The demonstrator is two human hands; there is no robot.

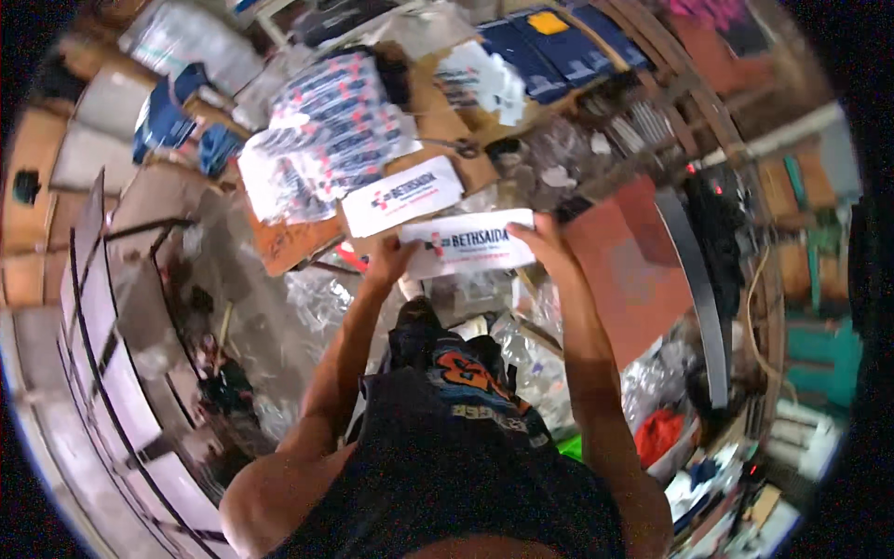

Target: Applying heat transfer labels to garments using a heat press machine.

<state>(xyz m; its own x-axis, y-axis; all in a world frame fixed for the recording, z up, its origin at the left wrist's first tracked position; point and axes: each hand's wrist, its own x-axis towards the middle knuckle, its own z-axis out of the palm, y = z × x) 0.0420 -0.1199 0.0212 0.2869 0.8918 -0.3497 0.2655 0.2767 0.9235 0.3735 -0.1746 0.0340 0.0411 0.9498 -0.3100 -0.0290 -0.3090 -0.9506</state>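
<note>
Centre of frame, a little above the middle: a printed white strip (473, 248), held out in front of the body with its lettered face up. One hand at each end, which seems to be what keeps it drawn out and nearly flat, print uncovered but for the edges. Material unclear (thin and flexible, by the look of it; cloth or paper cannot be told from here).

Just above and left of it, a second white strip (402, 197) of like print lies face up near the lower edge of a large overlapping pile (331, 116) of similar pieces, upper left of centre. Lying that way, it is probably within easy reach and readable at a glance. A reddish-brown sheet (629, 284) lies right of the right forearm; crumpled clear plastic (317, 296) left of the left one.

Pose: left hand (386, 261) pinches the left end, thumb side inward; right hand (548, 244) pinches the right end near its upper corner, thumb over the face. Right end sits slightly higher, so the strip tilts. Forearms come up from the lower edge, converging toward the strip. Fingers underneath are hidden.
</note>
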